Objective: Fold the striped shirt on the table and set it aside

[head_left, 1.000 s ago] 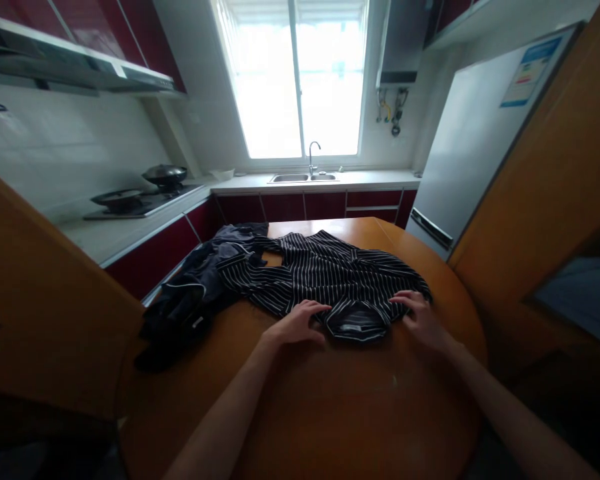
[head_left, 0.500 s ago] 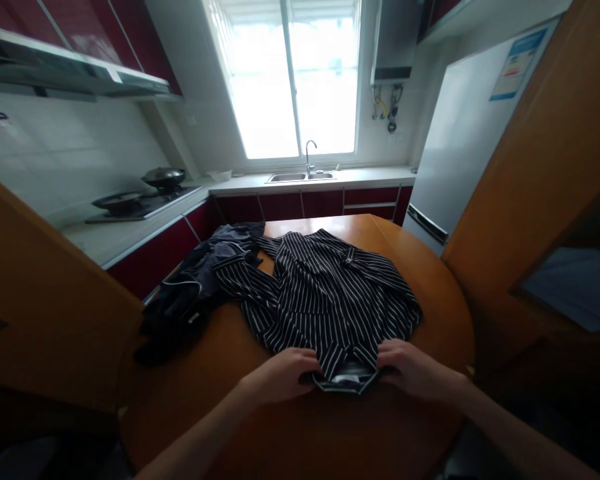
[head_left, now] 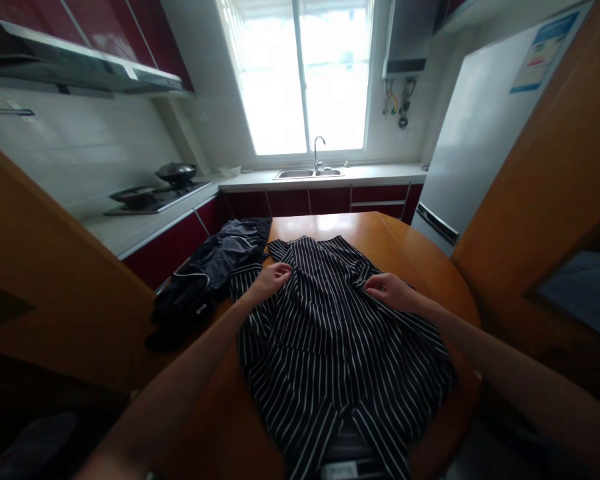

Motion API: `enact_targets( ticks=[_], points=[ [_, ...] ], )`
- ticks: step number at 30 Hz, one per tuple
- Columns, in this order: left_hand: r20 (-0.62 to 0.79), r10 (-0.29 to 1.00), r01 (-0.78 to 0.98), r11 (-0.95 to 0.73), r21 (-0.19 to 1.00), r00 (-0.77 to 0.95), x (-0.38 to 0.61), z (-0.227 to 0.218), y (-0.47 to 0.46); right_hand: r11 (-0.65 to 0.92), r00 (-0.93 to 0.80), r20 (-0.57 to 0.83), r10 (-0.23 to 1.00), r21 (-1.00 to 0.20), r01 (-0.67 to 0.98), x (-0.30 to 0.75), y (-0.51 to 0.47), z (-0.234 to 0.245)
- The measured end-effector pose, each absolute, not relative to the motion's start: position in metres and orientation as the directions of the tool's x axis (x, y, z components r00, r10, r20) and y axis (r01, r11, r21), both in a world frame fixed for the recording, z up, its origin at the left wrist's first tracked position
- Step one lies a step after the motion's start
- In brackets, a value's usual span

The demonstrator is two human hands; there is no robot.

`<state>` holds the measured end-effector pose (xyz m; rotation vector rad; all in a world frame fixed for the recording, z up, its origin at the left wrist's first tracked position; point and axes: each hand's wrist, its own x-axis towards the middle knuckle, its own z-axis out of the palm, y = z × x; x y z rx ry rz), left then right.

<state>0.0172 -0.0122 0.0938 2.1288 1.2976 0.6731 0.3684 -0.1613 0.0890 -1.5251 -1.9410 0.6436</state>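
In a window-lit kitchen, at a round orange-brown wooden counter [head_left: 370, 233]: spreading out a black white-striped shirt [head_left: 330, 347], bunched mid-counter a second ago, now being drawn lengthwise, collar over the near edge. Pinching cloth near its far end with left hand [head_left: 273, 277] and right hand [head_left: 390, 291], each grip narrow. Lying just left, a dark navy garment [head_left: 205, 280].
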Motion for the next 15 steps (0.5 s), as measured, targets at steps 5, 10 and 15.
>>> enact_targets(
  ticks=[5, 10, 15],
  points=[
    [0.159, 0.976, 0.805, -0.212, 0.554, 0.147, 0.022, 0.089, 0.075, -0.062, 0.131, 0.086, 0.988, -0.557, 0.828, 0.401, -0.065, 0.08],
    [0.113, 0.994, 0.866, -0.068, 0.495, 0.014, 0.032, 0.076, 0.131, -0.189, 0.244, 0.034, 0.969, -0.533, 0.824, 0.408, 0.007, 0.065],
    [0.044, 0.994, 0.888, 0.065, 0.455, -0.095, 0.038, 0.063, 0.174, -0.226, 0.278, 0.004, 0.961, -0.57, 0.79, 0.4, 0.065, 0.044]
  ],
)
